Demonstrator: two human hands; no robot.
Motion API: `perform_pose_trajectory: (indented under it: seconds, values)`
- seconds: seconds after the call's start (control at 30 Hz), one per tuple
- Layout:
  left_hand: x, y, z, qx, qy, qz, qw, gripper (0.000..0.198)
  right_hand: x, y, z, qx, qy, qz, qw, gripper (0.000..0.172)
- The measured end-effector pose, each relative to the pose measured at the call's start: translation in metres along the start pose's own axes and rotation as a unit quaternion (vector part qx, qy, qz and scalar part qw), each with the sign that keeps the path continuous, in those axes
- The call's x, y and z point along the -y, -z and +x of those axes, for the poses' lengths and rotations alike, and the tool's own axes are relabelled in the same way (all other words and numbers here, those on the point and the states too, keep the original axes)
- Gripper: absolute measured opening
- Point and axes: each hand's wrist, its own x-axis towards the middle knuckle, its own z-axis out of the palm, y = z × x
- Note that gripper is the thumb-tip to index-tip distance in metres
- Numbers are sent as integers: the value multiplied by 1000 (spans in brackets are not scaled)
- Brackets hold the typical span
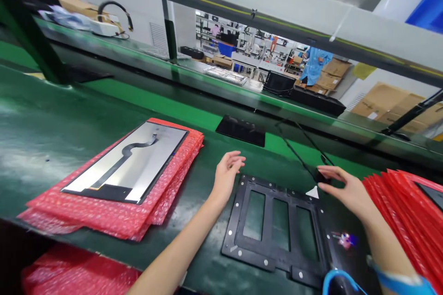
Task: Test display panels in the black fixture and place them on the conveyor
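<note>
My left hand [228, 173] hovers over the bench near the upper left corner of a black frame [268, 230] with three rectangular openings. Its fingers are loosely curled and apart, with nothing between them. At the frame's upper right, my right hand [342, 186] pinches a small black piece [321, 176] where a dark cable [294, 152] ends. Just below those fingers lies a white triangular piece [313, 192]. A display panel [133, 159] with a wavy ribbon cable rests on stacked red bubble-wrap sleeves [155, 207] at the left.
Red sleeves [398, 221] are stacked at the right edge. A black panel [241, 130] lies behind the frame. A blue-rimmed item [341, 281] sits at the front edge beside a small shiny object [347, 240]. Beyond the shelf stands a person in blue [315, 65].
</note>
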Motion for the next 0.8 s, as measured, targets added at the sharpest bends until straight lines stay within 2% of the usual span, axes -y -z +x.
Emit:
perform_pose_trajectory:
  seconds: [0.03,0.1,0.17,0.23,0.27,0.33,0.43,0.5,0.6,0.8]
  values:
    - [-7,2,-2,-12,-20,3,1000,38,-3,4,-29,-3,20,-4,1000,52]
    - [-22,12,-6,-36,-73,26,996,38,-12,7,-82,-7,98,-83,992,43]
    - [-40,31,-7,-58,-138,105,983,36,-21,5,-123,-6,196,-149,969,33]
    - [-58,60,-5,-82,-191,249,946,34,-28,-1,-147,10,286,-184,940,25]
    - [-65,77,-3,-99,-198,332,917,34,-30,-4,-154,21,321,-193,927,22]
    - [-79,112,2,-141,-172,481,848,34,-30,-11,-158,45,370,-206,905,20]
    - [-90,156,8,-217,-66,640,734,41,-26,-15,-152,61,398,-219,889,20]
    - [-91,174,9,-240,-22,683,690,47,-24,-15,-147,67,399,-221,887,22]
    - [-88,183,7,-255,-14,690,678,49,-30,-13,-139,84,393,-224,888,25]
    - [-84,184,10,-293,0,678,674,44,-53,-22,-136,122,344,-235,901,34]
